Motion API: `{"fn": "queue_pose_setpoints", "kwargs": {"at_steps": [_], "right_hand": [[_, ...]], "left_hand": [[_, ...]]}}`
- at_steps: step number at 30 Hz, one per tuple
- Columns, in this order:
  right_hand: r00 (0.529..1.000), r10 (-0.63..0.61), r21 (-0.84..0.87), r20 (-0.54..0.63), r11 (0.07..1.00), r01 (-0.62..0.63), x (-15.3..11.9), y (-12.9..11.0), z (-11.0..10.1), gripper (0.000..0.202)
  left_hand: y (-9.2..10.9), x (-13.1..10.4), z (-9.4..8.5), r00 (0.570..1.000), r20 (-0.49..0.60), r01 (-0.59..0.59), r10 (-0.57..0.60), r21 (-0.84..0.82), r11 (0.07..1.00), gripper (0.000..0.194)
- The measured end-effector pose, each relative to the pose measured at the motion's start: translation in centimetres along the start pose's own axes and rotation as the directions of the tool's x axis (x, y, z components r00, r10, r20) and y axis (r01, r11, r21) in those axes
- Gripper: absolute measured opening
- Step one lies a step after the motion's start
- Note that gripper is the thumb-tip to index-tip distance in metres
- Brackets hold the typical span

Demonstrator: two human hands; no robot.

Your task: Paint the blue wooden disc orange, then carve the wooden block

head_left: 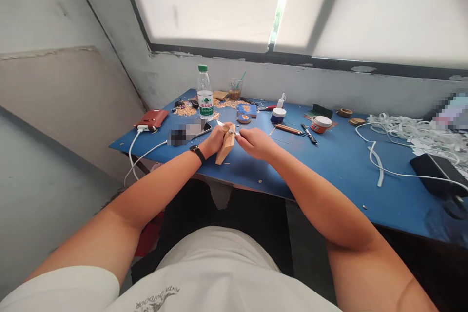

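Near the front edge of the blue table [278, 168], my left hand [215, 139] is closed around the upper part of a pale wooden block [225, 149]. The block is tilted, its lower end toward me. On its right, my right hand [255, 143] is closed on a thin carving tool, whose metal tip meets the top of the block. My fingers hide most of the tool's handle. A black watch is on my left wrist.
Behind my hands stand a water bottle [205, 95], wood shavings [185, 108] and a blue-lidded jar [278, 115]. A phone [190, 131] and a brown pouch [151, 119] lie left. Pencils [289, 129], an orange jar [321, 124], cables and a black adapter [438, 175] lie right.
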State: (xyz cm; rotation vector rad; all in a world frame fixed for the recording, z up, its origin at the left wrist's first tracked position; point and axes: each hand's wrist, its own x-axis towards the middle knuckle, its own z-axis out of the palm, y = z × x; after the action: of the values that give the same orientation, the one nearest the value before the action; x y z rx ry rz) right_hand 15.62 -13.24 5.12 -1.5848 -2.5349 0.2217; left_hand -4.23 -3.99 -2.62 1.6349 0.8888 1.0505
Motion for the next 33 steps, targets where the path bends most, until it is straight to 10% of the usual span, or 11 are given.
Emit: {"fn": "queue_pose_setpoints", "kwargs": {"at_steps": [33], "right_hand": [[0.997, 0.048, -0.069, -0.054, 0.996, -0.052, 1.3, 1.5, 1.0, 0.041]], "left_hand": [[-0.8, -0.3, -1.1, 0.974, 0.136, -0.192, 0.179, 0.091, 0.977, 0.062]]}}
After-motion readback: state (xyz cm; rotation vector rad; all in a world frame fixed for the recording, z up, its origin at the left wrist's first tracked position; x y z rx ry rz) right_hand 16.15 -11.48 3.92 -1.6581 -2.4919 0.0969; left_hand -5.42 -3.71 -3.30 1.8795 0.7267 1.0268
